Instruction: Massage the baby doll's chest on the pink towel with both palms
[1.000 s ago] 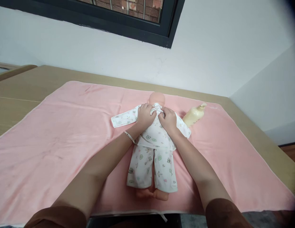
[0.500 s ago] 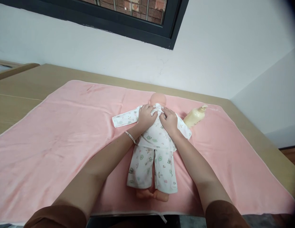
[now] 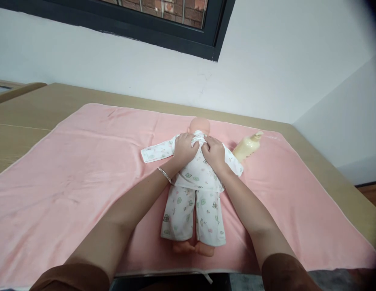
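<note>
A baby doll (image 3: 200, 125) lies on its back on a pink towel (image 3: 85, 161), dressed in a white printed shirt (image 3: 198, 171) and matching trousers (image 3: 192, 214). Both of my hands rest on its chest just below the neck. My left hand (image 3: 184, 147), with a silver bracelet on the wrist, pinches the shirt's collar fabric. My right hand (image 3: 214, 152) pinches the same fabric from the other side, fingers curled. The doll's bare feet (image 3: 194, 248) stick out near the towel's front edge.
A cream pump bottle (image 3: 247, 146) lies on its side on the towel just right of the doll. The towel covers a wooden table (image 3: 30, 105) set against a white wall, under a dark-framed window (image 3: 163, 24).
Almost nothing has changed; my hands stay on the collar and only the fingers shift slightly. The view wobbles a little.
</note>
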### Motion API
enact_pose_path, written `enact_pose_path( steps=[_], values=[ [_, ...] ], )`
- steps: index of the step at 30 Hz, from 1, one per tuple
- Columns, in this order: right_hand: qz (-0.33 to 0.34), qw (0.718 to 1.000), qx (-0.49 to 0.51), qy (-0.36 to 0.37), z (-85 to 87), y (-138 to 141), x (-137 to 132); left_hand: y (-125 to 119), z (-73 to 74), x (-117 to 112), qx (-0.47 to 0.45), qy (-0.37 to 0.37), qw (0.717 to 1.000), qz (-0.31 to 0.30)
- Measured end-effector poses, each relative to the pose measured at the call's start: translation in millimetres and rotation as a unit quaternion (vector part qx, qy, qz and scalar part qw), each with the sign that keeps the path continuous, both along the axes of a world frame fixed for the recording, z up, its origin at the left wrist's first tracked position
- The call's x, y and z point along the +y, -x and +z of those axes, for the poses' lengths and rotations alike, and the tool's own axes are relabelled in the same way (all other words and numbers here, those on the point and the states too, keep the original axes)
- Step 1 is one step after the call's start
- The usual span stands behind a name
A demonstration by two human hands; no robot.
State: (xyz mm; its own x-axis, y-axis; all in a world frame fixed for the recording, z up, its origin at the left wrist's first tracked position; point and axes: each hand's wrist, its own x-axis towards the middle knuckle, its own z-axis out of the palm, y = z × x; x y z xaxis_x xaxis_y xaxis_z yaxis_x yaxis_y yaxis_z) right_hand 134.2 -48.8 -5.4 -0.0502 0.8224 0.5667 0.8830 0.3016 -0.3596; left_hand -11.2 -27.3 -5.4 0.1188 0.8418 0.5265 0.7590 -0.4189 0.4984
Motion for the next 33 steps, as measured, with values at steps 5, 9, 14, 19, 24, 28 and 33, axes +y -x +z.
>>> enact_pose_path(
  steps=[5, 9, 14, 19, 24, 28, 33],
  values=[
    [-0.042, 0.999, 0.020, -0.010, -1.0, 3, -5, 0, 1.0, -4, -0.008, -0.018, 0.999, 0.025],
    [0.004, 1.000, 0.003, 0.015, 0.1, 0, 2, -1, 0.1, -1, -0.006, -0.004, 1.000, 0.001],
    [0.032, 0.999, -0.017, 0.023, -0.6, -4, 8, 1, 1.7, 0, 0.013, -0.006, 0.999, -0.045],
    [-0.001, 1.000, -0.010, -0.021, -0.7, 0, 0, 1, 0.9, -1, -0.012, -0.036, 0.997, -0.062],
    [-0.063, 0.997, -0.016, -0.034, 0.0, 5, -8, 1, -4.0, -2, -0.013, -0.064, 0.997, -0.033],
    [-0.093, 0.995, 0.004, -0.025, 0.7, 7, -10, 1, -5.6, -5, -0.011, -0.067, 0.998, 0.002],
    [-0.100, 0.995, 0.018, 0.000, 6.1, 10, -13, 0, -4.4, -7, -0.009, -0.060, 0.998, 0.033]
  ],
)
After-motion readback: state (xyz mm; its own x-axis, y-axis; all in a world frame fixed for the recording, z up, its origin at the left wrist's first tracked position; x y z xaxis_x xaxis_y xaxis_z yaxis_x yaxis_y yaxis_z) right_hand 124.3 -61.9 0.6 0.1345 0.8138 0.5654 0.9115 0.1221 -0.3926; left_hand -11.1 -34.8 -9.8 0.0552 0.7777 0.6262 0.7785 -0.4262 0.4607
